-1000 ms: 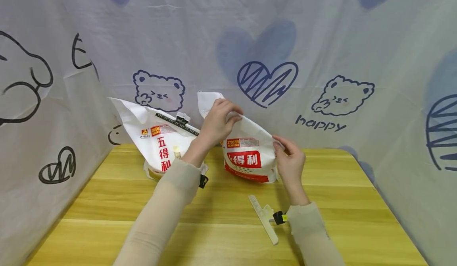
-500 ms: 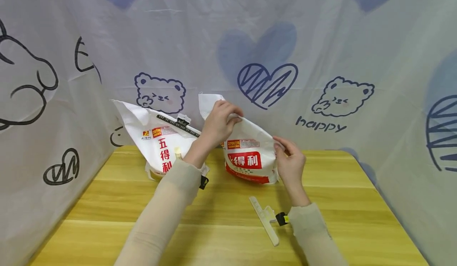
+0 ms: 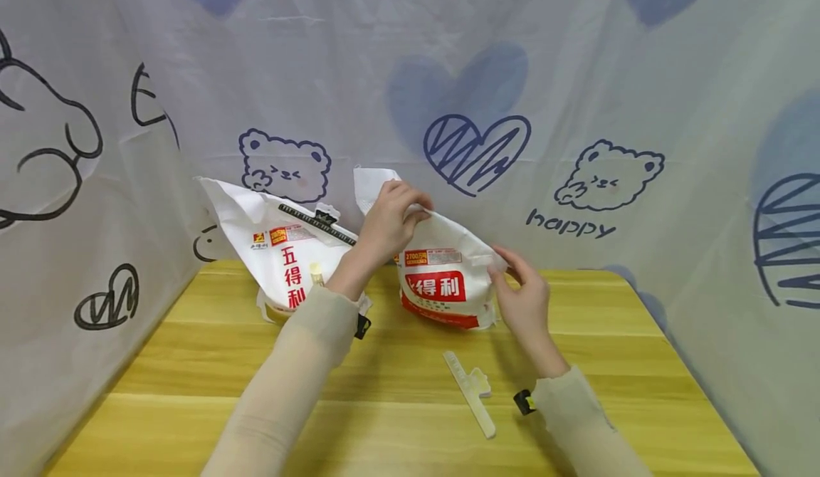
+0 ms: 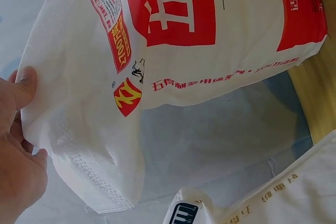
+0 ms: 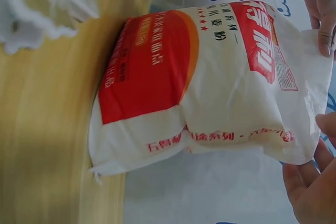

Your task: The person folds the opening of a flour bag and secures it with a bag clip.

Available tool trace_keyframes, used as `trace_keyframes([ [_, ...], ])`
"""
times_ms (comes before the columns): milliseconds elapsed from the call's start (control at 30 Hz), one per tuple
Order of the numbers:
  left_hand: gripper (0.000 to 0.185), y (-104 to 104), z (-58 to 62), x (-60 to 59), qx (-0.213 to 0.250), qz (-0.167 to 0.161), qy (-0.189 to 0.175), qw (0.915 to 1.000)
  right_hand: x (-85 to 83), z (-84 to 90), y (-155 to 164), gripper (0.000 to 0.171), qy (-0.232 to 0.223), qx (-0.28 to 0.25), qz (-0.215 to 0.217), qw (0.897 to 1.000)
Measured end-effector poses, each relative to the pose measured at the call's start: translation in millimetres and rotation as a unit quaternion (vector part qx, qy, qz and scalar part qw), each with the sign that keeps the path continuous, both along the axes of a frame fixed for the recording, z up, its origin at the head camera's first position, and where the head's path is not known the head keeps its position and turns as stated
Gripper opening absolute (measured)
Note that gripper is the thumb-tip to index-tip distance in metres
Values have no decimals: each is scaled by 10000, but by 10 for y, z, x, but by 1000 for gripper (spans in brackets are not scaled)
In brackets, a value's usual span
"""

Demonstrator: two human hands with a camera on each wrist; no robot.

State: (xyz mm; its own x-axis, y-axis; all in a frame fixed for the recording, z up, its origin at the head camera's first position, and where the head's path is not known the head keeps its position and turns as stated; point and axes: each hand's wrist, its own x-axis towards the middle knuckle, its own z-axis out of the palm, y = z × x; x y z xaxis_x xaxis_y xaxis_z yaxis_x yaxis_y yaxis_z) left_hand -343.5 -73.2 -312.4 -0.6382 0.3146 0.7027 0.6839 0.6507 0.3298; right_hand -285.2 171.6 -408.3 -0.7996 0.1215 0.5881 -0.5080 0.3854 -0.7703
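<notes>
A white flour bag (image 3: 442,249) with red print stands on the table, its top edge sloping down to the right. Near the high part of that edge, my left hand (image 3: 392,219) pinches the bag between thumb and fingers. A white flap of the bag sticks up behind this hand. My right hand (image 3: 522,295) grips the lower right corner of the top, as the right wrist view also shows with its fingers (image 5: 307,182) at the edge. A white long-bar bag clip (image 3: 470,395) lies on the table in front of the bag.
To the left leans a second white flour bag (image 3: 272,249), with a black long-bar clip (image 3: 317,223) across its top; my left forearm partly covers it. A printed cloth (image 3: 576,71) hangs behind and beside the wooden table (image 3: 397,427).
My right wrist and forearm have swung a little to the right, and more of the white clip's handle shows. The left hand keeps its hold with hardly any movement.
</notes>
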Motion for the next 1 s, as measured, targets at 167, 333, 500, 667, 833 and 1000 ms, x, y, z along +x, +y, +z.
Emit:
trace_keyframes([
  [167,6,-4,-2,-9,11,-24,25,10000,73,-16,69,38,185,64,133,9997],
  [333,6,2,-4,-2,29,-62,55,10000,162,-66,142,41,196,398,87,9990],
  [500,6,-1,-11,8,36,-80,85,9999,253,-151,209,43,119,765,130,9969],
  [667,6,3,0,15,32,-63,38,10000,326,-249,267,47,7,1142,258,9931],
  [833,6,7,6,32,50,-44,-14,10000,384,-373,308,53,-495,1132,779,9893],
  [1000,6,9,3,42,63,-53,-53,10000,464,-484,319,59,-1247,1120,1287,9774],
])
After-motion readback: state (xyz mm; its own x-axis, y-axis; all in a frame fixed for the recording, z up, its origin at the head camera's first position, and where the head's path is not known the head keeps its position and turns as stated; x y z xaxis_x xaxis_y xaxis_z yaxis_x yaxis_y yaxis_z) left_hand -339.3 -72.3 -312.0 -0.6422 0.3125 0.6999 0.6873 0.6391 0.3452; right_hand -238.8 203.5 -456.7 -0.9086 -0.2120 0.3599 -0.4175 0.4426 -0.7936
